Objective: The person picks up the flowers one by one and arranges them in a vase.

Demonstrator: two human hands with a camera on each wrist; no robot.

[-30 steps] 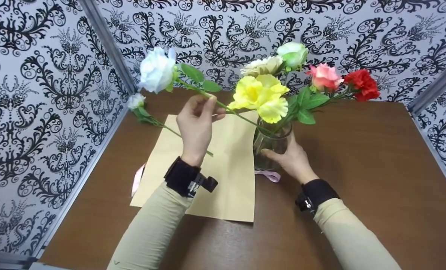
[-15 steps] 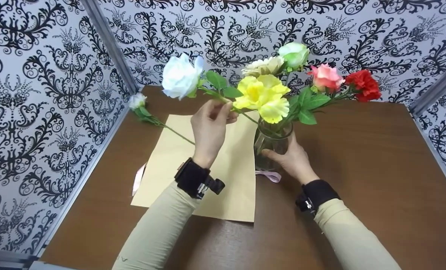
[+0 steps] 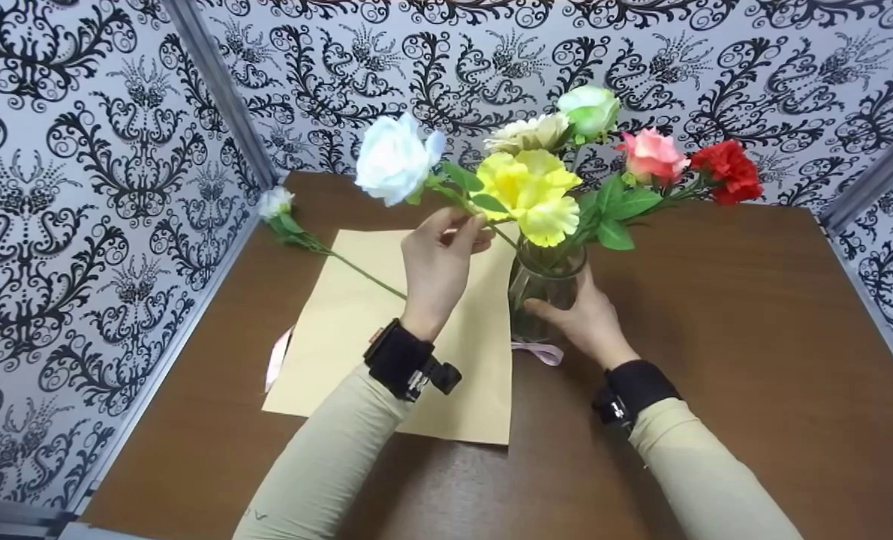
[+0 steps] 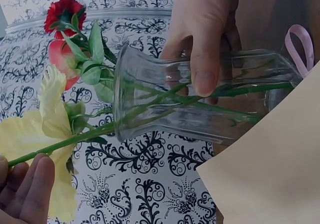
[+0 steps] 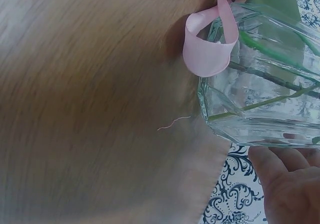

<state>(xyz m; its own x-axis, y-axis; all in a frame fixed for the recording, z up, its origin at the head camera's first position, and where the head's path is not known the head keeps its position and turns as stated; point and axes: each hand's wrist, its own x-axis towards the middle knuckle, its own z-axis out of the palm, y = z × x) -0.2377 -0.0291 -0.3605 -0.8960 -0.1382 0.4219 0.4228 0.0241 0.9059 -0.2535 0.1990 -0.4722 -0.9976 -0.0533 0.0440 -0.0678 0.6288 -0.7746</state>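
My left hand (image 3: pixel 439 262) pinches the green stem (image 4: pixel 65 143) of a pale blue-white rose (image 3: pixel 398 159), whose bloom leans out to the left. The lower stem runs through the mouth of a clear glass vase (image 3: pixel 544 285) and down inside it. My right hand (image 3: pixel 585 315) grips the vase from its right side, thumb across the front. Standing in the vase are a yellow flower (image 3: pixel 529 196), a cream daisy-like flower (image 3: pixel 525 133), a pale green rose (image 3: pixel 589 111), a pink rose (image 3: pixel 653 154) and a red carnation (image 3: pixel 728 171). Several stems cross inside the glass.
A sheet of tan paper (image 3: pixel 446 375) lies left of the vase on the brown table (image 3: pixel 754 337). A small white flower (image 3: pixel 275 202) lies with its stem over the paper. Pink ribbon (image 3: pixel 540 352) shows by the vase base. Patterned walls (image 3: pixel 454 67) stand behind and beside.
My left hand has moved right and slightly down with the rose, bringing its bloom closer to the yellow flower and its stem deeper into the vase. The right hand stays on the vase.
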